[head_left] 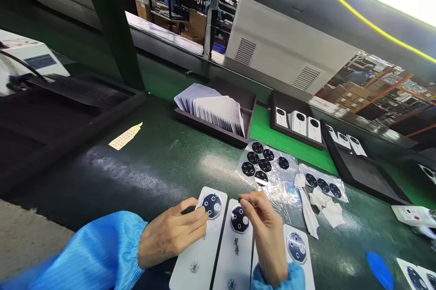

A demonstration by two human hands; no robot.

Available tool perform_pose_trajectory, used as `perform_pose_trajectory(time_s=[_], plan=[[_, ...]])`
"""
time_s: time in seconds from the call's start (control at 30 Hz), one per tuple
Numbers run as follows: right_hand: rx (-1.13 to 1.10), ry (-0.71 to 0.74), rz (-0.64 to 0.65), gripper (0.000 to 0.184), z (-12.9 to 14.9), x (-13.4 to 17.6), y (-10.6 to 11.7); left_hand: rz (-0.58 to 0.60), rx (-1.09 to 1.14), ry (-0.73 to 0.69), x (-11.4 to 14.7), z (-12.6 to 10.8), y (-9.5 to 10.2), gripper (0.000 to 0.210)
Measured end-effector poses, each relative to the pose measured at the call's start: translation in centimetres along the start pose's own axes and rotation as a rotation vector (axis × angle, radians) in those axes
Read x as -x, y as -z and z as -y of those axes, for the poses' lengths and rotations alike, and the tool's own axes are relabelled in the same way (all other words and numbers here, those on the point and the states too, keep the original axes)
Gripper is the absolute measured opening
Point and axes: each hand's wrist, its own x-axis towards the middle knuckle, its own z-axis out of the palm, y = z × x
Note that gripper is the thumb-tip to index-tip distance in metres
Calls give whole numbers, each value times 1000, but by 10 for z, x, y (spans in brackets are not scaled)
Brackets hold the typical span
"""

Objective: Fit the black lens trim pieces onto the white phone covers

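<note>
Three white phone-shaped back panels, each with a dark octagonal camera plate with round holes, lie in front of me: the left panel (197, 253), the middle panel (226, 260) and the right panel (308, 267). My left hand (173, 231) lies over the left panel, thumb apart from the fingers, fingertips beside its camera plate (211, 206). My right hand (267, 228) pinches above the middle panel, near the upper right of its camera plate (239, 218). A small dark bit shows at the fingertips, too small to name. That hand partly hides the right panel.
Black octagonal plates (265, 165) lie on clear film beyond my right hand, beside white finger cots (308, 212). A black tray (211, 128) holds fanned white panels (218, 112). Further trays (299, 133) stand along the back. A yellow sticker sheet (126, 136) lies left; a blue disc (380, 270) lies right.
</note>
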Motion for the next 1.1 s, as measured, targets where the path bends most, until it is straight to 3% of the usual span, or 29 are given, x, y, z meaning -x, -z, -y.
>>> perform_pose_trajectory(time_s=[0.23, 0.37, 0.47, 0.6, 0.73, 0.87, 0.97, 1.03, 1.1], plan=[[-127, -148, 263, 27, -9, 29, 35, -27, 63, 132, -7, 6, 8, 36], [-191, -313, 153, 31, -13, 38, 34, -4, 32, 162, -9, 9, 11, 36], [-99, -206, 142, 32, -13, 36, 31, -2, 9, 153, -8, 10, 9, 38], [20, -29, 225, 29, -17, 30, 28, 11, -34, 122, -6, 10, 7, 39], [-5, -16, 260, 27, -19, 30, 23, 21, -58, 89, -5, 10, 7, 43], [-144, -164, 226, 24, -14, 27, 15, 27, -59, 74, -6, 11, 8, 43], [-135, -224, 332, 13, -7, 18, 8, 32, -58, 69, -5, 11, 7, 40], [-44, -163, 370, 9, -3, 10, 0, 35, -48, 59, -4, 11, 7, 39], [93, -25, 328, 11, -1, 2, -10, 39, -42, 57, -4, 12, 7, 39]])
